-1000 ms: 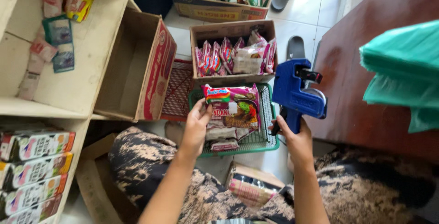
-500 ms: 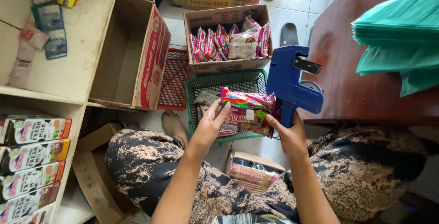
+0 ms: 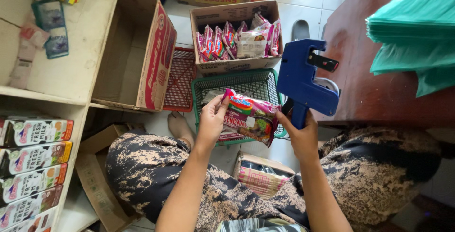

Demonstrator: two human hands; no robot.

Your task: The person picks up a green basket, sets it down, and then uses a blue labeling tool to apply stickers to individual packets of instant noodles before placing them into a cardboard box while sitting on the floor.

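Note:
My left hand (image 3: 211,120) grips the left end of a pink and purple noodle packet (image 3: 250,116), holding it above a green plastic basket (image 3: 201,86). My right hand (image 3: 301,132) is wrapped around the handle of a blue price-label gun (image 3: 304,80), whose head stands just right of the packet. More packets lie in the basket under the held one. A cardboard box (image 3: 237,65) holding several similar packets stands upright behind the basket.
An empty open carton (image 3: 147,56) lies on its side at the left, beside a red basket (image 3: 181,78). Shelves (image 3: 71,78) at the left hold sachets and milk cartons (image 3: 33,158). A brown table (image 3: 379,85) with green plastic bags (image 3: 417,37) is at the right. A small box (image 3: 260,177) sits between my knees.
My left hand has lifted the noodle packet out of the green basket and brought it toward me. The label gun in my right hand has come closer to the packet.

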